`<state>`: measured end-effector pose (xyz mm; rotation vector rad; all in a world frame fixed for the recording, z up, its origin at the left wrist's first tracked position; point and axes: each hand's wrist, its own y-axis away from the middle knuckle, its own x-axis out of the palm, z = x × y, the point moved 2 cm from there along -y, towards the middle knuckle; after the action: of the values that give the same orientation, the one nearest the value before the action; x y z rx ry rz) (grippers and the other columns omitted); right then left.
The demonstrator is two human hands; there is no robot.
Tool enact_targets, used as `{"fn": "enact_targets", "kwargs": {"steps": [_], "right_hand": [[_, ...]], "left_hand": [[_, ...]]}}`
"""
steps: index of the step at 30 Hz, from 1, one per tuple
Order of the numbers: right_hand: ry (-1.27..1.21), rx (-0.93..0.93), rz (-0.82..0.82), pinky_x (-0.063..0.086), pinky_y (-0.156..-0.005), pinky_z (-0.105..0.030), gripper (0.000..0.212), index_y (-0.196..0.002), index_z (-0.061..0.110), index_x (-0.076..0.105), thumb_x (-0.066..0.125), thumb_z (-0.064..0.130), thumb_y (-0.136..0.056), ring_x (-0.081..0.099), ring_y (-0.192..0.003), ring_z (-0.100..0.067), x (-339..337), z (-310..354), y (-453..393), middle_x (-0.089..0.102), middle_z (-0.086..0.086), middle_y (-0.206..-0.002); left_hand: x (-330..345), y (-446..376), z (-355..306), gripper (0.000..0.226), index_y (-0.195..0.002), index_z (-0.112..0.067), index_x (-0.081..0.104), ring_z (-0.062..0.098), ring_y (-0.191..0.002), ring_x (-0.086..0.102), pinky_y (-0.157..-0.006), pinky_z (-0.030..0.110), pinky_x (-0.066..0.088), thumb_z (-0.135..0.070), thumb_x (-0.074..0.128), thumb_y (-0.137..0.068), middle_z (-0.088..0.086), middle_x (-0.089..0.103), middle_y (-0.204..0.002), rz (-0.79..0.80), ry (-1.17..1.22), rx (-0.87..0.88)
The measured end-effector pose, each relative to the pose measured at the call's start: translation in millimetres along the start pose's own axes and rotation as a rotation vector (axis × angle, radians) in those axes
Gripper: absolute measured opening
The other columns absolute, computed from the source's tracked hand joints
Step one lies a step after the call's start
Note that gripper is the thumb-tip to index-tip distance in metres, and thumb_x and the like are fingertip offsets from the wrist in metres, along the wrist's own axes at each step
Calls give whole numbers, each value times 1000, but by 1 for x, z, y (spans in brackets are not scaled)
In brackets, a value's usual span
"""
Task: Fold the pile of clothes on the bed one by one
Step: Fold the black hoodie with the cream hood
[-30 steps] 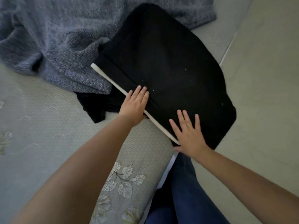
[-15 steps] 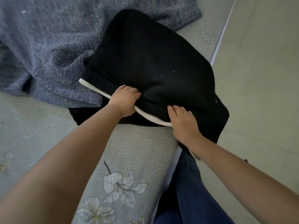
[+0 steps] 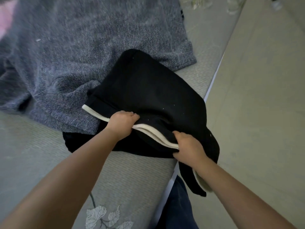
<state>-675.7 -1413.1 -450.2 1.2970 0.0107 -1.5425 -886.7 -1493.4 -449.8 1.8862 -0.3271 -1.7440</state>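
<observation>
A black garment (image 3: 148, 90) with a white trim edge (image 3: 155, 133) lies folded near the bed's right edge. My left hand (image 3: 123, 123) grips its near trimmed edge, fingers curled over the fabric. A little to the right, my right hand (image 3: 189, 147) grips the same edge, which is lifted and bunched between both hands. A black strip of the garment (image 3: 191, 182) hangs off the bed below my right wrist. A large grey knit garment (image 3: 74, 55) lies spread behind and partly under the black one.
The bed (image 3: 33, 162) has a pale green cover with a leaf print near me. Its right edge (image 3: 212, 86) runs diagonally, with bare floor (image 3: 260, 113) beyond. My leg in blue jeans (image 3: 178, 209) stands beside the bed. Something pink (image 3: 6, 19) shows at top left.
Both hands went from lying flat on the black garment to curling around its white-trimmed edge. They now lift and bunch that edge. The view has shifted.
</observation>
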Motion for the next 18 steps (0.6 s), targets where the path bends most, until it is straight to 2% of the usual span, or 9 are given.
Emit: {"fn": "enact_targets", "kwargs": {"steps": [3, 5, 9, 11, 12, 13, 15, 16, 18], "right_hand": [[166, 99, -117, 45, -81, -27, 69, -144, 10, 19, 56, 26, -88, 48, -110, -21, 23, 11, 11, 45, -9, -127], [151, 156, -173, 45, -83, -28, 59, -142, 6, 22, 50, 16, -92, 47, -111, -23, 24, 15, 17, 44, -11, -130], [-37, 141, -212, 54, -73, -40, 52, -119, -13, 52, 66, -15, -69, 63, -91, -38, 8, 15, 37, 61, -29, -112], [13, 110, -198, 49, -89, -35, 54, -128, -10, 43, 60, -12, -77, 58, -109, -32, -14, 14, 49, 51, -27, -129], [81, 97, -231, 47, -90, -28, 58, -130, -8, 42, 63, -8, -76, 56, -113, -28, -29, 12, 55, 49, -25, -131], [109, 99, -270, 52, -81, -25, 63, -122, -11, 49, 73, -8, -64, 62, -104, -28, -46, 9, 62, 56, -27, -121], [127, 134, -341, 55, -54, -30, 67, -97, -14, 64, 83, -13, -33, 70, -75, -34, -82, 4, 78, 67, -29, -91], [110, 134, -385, 56, -59, -34, 63, -102, -15, 62, 79, -17, -41, 68, -81, -37, -99, 2, 87, 66, -31, -95], [165, 119, -449, 45, -91, -33, 56, -129, -9, 41, 57, -12, -75, 53, -115, -32, -146, 0, 105, 50, -25, -128]], "left_hand": [[-22, -3, -4, 42, -130, -21, 42, 23, -109, 55, -83, 32, 43, -14, 44, -89, 1, 56, -120, 85, -74, -4], [-34, 0, -8, 42, -131, -20, 41, 23, -109, 55, -81, 33, 44, -12, 43, -90, 2, 55, -121, 116, -122, 7], [-51, 26, -21, 44, -138, -11, 31, 24, -127, 40, -101, 31, 32, -10, 36, -94, 8, 40, -141, 60, -184, 44], [-62, 43, -32, 50, -145, -8, 13, 21, -140, 21, -112, 29, 16, -9, 28, -97, 10, 20, -152, 32, -186, 56], [-71, 49, -37, 51, -146, -7, 6, 20, -142, 13, -114, 29, 9, -9, 24, -98, 10, 12, -154, 6, -188, 51], [-83, 53, -42, 52, -146, -6, 2, 20, -143, 8, -115, 28, 5, -9, 21, -98, 10, 7, -155, -37, -189, 44], [-114, 57, -54, 52, -146, -5, -2, 20, -143, 4, -115, 28, 1, -8, 19, -99, 11, 2, -155, -129, -194, 35], [-131, 58, -62, 52, -145, -5, -3, 21, -143, 3, -115, 28, 1, -8, 19, -99, 11, 2, -155, -166, -196, 36], [-170, 57, -77, 53, -145, -4, -3, 21, -143, 3, -115, 30, 2, -8, 21, -98, 12, 1, -155, -241, -201, 37]]}}
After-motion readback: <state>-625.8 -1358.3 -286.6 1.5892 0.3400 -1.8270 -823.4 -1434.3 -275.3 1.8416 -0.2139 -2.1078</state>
